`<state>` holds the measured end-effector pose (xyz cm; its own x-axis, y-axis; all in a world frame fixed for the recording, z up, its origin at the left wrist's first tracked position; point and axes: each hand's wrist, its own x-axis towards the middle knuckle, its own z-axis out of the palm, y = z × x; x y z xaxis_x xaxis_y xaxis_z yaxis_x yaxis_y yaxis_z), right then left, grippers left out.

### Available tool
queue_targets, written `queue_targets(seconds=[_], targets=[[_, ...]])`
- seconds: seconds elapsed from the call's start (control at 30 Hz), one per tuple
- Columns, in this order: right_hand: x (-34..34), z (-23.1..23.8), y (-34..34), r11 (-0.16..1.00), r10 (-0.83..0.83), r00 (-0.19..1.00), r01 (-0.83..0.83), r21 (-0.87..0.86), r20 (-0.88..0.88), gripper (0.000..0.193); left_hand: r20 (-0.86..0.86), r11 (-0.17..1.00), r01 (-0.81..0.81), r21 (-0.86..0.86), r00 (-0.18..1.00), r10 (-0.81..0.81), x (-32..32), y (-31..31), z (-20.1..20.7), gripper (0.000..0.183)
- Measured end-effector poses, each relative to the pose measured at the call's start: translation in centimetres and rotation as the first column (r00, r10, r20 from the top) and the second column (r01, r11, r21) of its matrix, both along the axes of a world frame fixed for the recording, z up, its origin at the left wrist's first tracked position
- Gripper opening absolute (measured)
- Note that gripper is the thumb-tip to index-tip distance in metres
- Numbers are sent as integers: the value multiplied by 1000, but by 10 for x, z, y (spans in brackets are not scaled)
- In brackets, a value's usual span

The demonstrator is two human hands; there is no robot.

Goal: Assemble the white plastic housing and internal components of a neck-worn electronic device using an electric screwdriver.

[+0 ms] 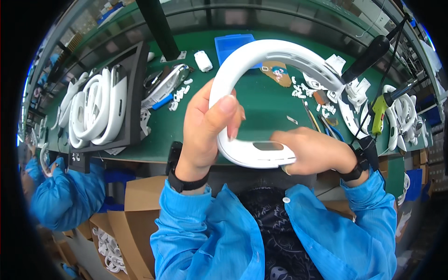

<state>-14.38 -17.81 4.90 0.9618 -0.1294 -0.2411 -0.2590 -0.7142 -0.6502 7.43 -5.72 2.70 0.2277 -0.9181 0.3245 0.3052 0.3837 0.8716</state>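
Note:
In front of me, above the green bench, I hold up a white C-shaped plastic housing [223, 86], like a neck fan's shell. Its gap points to the right. My left hand [201, 125] is wrapped round the curved left side, thumb on the near face. The fingers of my right hand [317, 151] close on the lower end, beside an oval opening. A slotted strip runs along the inner side of the upper arm. Behind that upper end, the black handheld tool [372, 57] slants in; whether they touch I cannot tell.
A black foam tray [136, 88] with white curved housings stands left. Further back are a blue tray [223, 45] and a white block-shaped part [203, 61]. Small white pieces [303, 88] and a yellow-green tool [380, 114] lie right. Below left are a cardboard box [140, 198] and a co-worker's blue sleeve [70, 196].

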Motion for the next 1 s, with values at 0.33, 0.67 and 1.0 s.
queue_targets(seconds=[0.33, 0.67, 1.0], targets=[[-16, -3, 11, 902, -136, 964, 25, 432, 227, 55, -646, 921, 288, -263, 656, -390, -44, -5, 20, 24], [-19, -21, 35, 835, -313, 514, 549, -27, 799, 59, -404, 986, -6, -167, 913, -62, -65, -22, 14, 54], [-36, -14, 23, 877, -338, 601, 481, 10, 725, 52, -47, 997, 82, 8, 996, -82, -57, -23, 1, 88]])
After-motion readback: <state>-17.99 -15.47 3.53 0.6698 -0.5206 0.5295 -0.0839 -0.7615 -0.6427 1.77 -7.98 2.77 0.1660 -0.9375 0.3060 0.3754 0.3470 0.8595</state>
